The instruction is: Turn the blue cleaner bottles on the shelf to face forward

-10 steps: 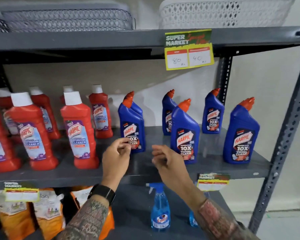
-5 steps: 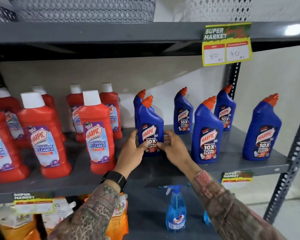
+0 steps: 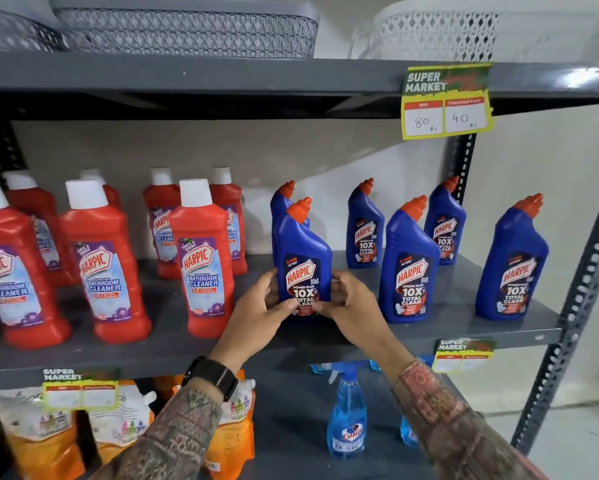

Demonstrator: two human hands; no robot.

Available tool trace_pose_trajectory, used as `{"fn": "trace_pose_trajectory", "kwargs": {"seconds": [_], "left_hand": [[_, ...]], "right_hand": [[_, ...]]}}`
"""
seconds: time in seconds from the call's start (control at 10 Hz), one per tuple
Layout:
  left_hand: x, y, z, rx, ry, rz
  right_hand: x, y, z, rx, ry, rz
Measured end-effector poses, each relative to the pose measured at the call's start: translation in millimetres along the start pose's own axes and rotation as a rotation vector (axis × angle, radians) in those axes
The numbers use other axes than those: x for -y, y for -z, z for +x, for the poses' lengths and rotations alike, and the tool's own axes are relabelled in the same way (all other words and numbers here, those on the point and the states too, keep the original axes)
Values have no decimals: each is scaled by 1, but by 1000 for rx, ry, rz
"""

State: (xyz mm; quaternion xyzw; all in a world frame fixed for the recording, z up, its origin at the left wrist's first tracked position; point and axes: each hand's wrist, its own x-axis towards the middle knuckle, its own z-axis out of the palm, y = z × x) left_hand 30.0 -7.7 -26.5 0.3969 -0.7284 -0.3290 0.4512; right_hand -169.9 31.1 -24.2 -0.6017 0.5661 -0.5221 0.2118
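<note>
Left hand (image 3: 256, 315) and right hand (image 3: 355, 306) both clamp the front blue bottle (image 3: 303, 258) low on its sides, thumbs over the label, which faces forward. Bottle stands upright on the shelf (image 3: 325, 332). Second blue bottle (image 3: 281, 199) right behind at 12 o'clock. Red bottle (image 3: 201, 261) close at 9 o'clock, another blue bottle (image 3: 409, 265) at 3 o'clock.

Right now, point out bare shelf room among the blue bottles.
Free: the shelf between the front middle blue bottle and the far-right blue bottle. Crowded: the red bottles, and where both hands clasp the held blue bottle.
</note>
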Motion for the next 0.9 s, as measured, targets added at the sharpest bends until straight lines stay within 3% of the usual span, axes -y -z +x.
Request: {"fn": "trace_pose_trajectory", "kwargs": {"seconds": [0.2,0.6,0.8,0.9], "left_hand": [[2,-2,-15,-117,-49,140],[9,-4,-11,-117,-20,149],[-11,-6,-21,-143,-15,205],[-27,-12,-48,-233,11,240]], "right_hand": [[3,-11,-2,9,13,-17],[-3,-15,-10,-84,40,-20],[8,-12,-16,-42,42,-39],[18,-1,-34,-22,47,-21]]}}
